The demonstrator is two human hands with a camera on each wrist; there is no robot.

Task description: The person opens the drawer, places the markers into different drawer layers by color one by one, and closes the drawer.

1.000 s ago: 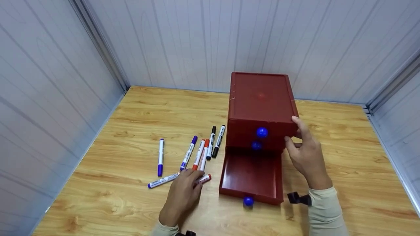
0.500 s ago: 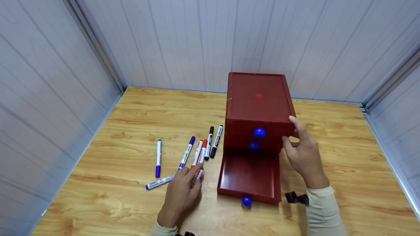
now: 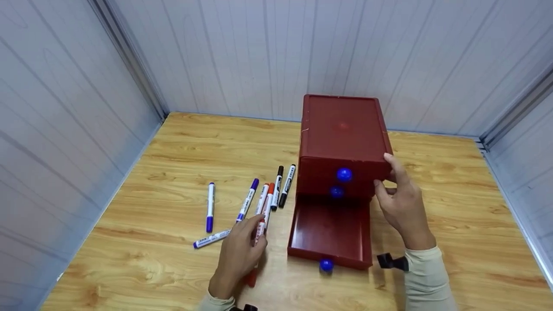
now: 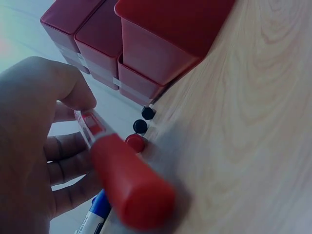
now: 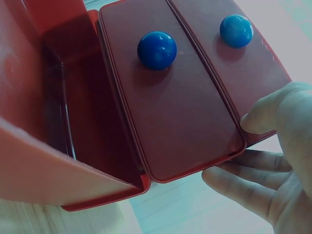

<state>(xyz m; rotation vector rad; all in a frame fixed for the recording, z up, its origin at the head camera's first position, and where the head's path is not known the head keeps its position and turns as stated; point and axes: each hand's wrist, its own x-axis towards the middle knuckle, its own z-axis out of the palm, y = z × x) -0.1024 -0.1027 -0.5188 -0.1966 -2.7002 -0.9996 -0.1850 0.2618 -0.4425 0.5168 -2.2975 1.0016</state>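
My left hand pinches a red marker between thumb and fingers. In the left wrist view its thick red end points toward the camera, above the tabletop. Just beyond the fingers lie two more red-capped markers. On the right, a dark red drawer cabinet stands with its bottom drawer pulled out and bare inside. My right hand grips the cabinet's right front edge, thumb on the front and the other fingers along the side. Blue ball knobs mark the two upper, closed drawers.
Blue-capped markers lie spread to the left of the left hand, one of them partly under it. Two black-capped markers lie close beside the cabinet's left side. Panelled walls enclose the wooden table at the back and sides.
The red marker, which lay crosswise under my left hand, is now picked up and turned lengthwise in the fingers. My right hand stays on the cabinet's edge.
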